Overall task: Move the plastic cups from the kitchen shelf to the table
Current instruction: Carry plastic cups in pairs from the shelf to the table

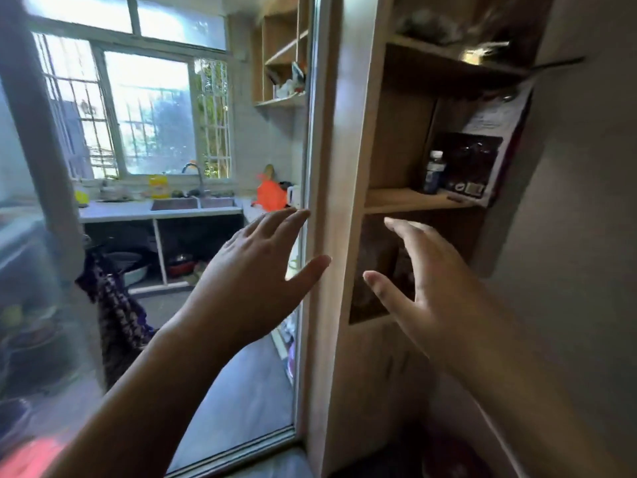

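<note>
Both hands are raised before the wooden kitchen shelf (406, 200), fingers spread and holding nothing: the left hand (255, 274) beside its pale frame (332, 208), the right hand (437, 288) in front of the lower compartment. No plastic cups can be made out; a small bottle (434, 172) stands on the middle board.

Wooden kitchen shelf (406, 200) stands upright and open-fronted; its lower compartment is dark, contents blurred.
</note>
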Demonstrator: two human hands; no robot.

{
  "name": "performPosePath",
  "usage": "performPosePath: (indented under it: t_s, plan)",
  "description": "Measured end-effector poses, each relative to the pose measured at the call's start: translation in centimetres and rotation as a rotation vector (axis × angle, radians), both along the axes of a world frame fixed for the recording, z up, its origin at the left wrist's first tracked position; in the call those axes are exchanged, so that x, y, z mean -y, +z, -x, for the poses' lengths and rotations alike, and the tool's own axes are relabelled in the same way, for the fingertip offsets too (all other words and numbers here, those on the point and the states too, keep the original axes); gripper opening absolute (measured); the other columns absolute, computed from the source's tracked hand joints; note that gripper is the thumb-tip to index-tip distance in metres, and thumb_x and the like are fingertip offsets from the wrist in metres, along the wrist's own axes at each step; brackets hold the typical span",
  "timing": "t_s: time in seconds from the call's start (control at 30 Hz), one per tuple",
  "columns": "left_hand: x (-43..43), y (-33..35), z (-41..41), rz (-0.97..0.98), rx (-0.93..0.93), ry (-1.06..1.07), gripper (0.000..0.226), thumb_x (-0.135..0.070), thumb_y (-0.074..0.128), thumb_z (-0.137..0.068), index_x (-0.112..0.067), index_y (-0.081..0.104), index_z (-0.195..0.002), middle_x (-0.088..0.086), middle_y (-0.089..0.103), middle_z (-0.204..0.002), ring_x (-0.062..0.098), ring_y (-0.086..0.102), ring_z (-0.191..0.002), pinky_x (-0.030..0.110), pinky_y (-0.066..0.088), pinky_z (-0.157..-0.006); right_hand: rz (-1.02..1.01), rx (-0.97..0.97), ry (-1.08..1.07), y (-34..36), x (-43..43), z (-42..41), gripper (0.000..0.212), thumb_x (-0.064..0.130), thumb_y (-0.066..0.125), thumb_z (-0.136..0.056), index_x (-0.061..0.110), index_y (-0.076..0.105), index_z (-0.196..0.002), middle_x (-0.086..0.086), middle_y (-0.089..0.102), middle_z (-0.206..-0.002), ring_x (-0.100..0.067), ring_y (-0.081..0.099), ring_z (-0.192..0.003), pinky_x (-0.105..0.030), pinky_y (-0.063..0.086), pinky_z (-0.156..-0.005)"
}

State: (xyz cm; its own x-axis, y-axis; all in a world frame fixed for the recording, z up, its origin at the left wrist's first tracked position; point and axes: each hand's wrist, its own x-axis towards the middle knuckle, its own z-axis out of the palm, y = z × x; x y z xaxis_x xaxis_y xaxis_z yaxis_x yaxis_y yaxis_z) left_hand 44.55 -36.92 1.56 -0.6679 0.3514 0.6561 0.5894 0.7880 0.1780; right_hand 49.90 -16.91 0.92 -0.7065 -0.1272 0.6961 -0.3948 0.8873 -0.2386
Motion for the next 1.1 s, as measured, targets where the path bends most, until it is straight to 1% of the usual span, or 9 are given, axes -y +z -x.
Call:
performPosePath:
  t_s: [0.13, 0.23, 0.4, 0.5, 0.67, 0.77, 0.83, 0.97, 1.1]
  plan:
    - [-5.2, -1.0, 6.4, -0.014, -0.007, -0.079, 0.072, -0.066, 0.027, -0.080, -0.026, 0.027, -0.140, -0.003, 0.036, -0.146, 0.016, 0.031, -0.133, 0.034, 0.027, -0.105, -0.002, 0.000, -0.135, -1.0, -4.8, 5.2, 0.065, 0.049, 0.049, -0.085, 0.023, 0.031, -0.141, 0.005, 0.038, -0.144, -0.005, 0.031, -0.130, -0.017, 0.023, -0.098]
    - [-7.9, -0.6, 11.6, -0.020, -0.008, -0.114, 0.070, -0.063, 0.029, -0.082, -0.024, 0.027, -0.140, -0.002, 0.035, -0.146, 0.016, 0.030, -0.132, 0.030, 0.025, -0.103, 0.002, 0.036, -0.193, -0.1, -7.5, 10.1, 0.064, 0.051, 0.048, -0.086, 0.028, 0.027, -0.142, 0.011, 0.032, -0.147, -0.003, 0.027, -0.132, -0.017, 0.023, -0.095]
    - [-11.8, 0.9, 18.6, -0.035, -0.054, -0.146, 0.061, -0.058, 0.035, -0.085, -0.026, 0.031, -0.137, -0.003, 0.040, -0.142, 0.014, 0.032, -0.130, 0.024, 0.021, -0.099, 0.014, -0.012, -0.209, 0.8, -11.4, 17.1, 0.063, 0.052, 0.046, -0.085, 0.028, 0.030, -0.140, 0.012, 0.036, -0.145, 0.003, 0.028, -0.128, -0.001, 0.018, -0.085]
    - [-15.2, 0.4, 21.6, -0.011, -0.060, -0.137, 0.058, -0.053, 0.041, -0.085, -0.026, 0.031, -0.136, -0.003, 0.040, -0.142, 0.016, 0.032, -0.131, 0.028, 0.024, -0.102, 0.055, 0.010, -0.212, -0.4, -14.0, 19.5, 0.062, 0.052, 0.046, -0.084, 0.029, 0.031, -0.140, 0.013, 0.036, -0.144, 0.007, 0.027, -0.125, -0.003, 0.020, -0.086]
    - [-20.7, 0.1, 25.9, 0.013, -0.058, -0.126, 0.063, -0.054, 0.041, -0.083, -0.021, 0.034, -0.137, -0.001, 0.041, -0.142, 0.016, 0.031, -0.132, 0.036, 0.031, -0.106, 0.052, 0.001, -0.234, -0.4, -19.4, 24.3, 0.062, 0.049, 0.049, -0.085, 0.025, 0.033, -0.140, 0.009, 0.040, -0.143, -0.001, 0.032, -0.128, -0.011, 0.023, -0.091]
    - [-22.9, -0.2, 28.5, -0.013, -0.075, -0.116, 0.064, -0.053, 0.042, -0.083, -0.020, 0.034, -0.137, -0.001, 0.041, -0.141, 0.015, 0.033, -0.131, 0.032, 0.030, -0.106, 0.071, -0.009, -0.179, 0.0, -22.1, 28.1, 0.059, 0.051, 0.050, -0.084, 0.029, 0.036, -0.137, 0.011, 0.044, -0.139, -0.001, 0.036, -0.124, -0.015, 0.028, -0.090]
    - [-24.4, -0.5, 29.9, -0.027, -0.078, -0.089, 0.064, -0.052, 0.043, -0.084, -0.018, 0.034, -0.137, -0.001, 0.042, -0.141, 0.014, 0.032, -0.131, 0.026, 0.026, -0.105, 0.066, -0.001, -0.129, 0.2, -23.6, 31.2, 0.060, 0.049, 0.053, -0.083, 0.030, 0.034, -0.137, 0.010, 0.043, -0.140, -0.002, 0.034, -0.125, -0.015, 0.026, -0.092]
    - [-27.6, -0.9, 33.1, -0.017, -0.126, 0.061, 0.063, -0.041, 0.048, -0.083, -0.009, 0.037, -0.136, 0.009, 0.045, -0.138, 0.021, 0.038, -0.127, 0.028, 0.030, -0.103, 0.044, 0.012, 0.007, 1.0, -26.7, 37.4, 0.062, 0.045, 0.055, -0.084, 0.028, 0.033, -0.139, 0.008, 0.042, -0.140, -0.004, 0.035, -0.125, -0.015, 0.024, -0.092]
    - [-31.1, -1.0, 36.6, 0.015, -0.131, 0.183, 0.067, -0.047, 0.032, -0.085, -0.008, 0.027, -0.140, 0.009, 0.037, -0.143, 0.020, 0.034, -0.130, 0.026, 0.027, -0.104, 0.098, 0.101, 0.167, 1.6, -29.9, 42.9, 0.063, 0.053, 0.052, -0.082, 0.032, 0.033, -0.138, 0.009, 0.042, -0.139, -0.001, 0.040, -0.117, -0.021, 0.033, -0.086]
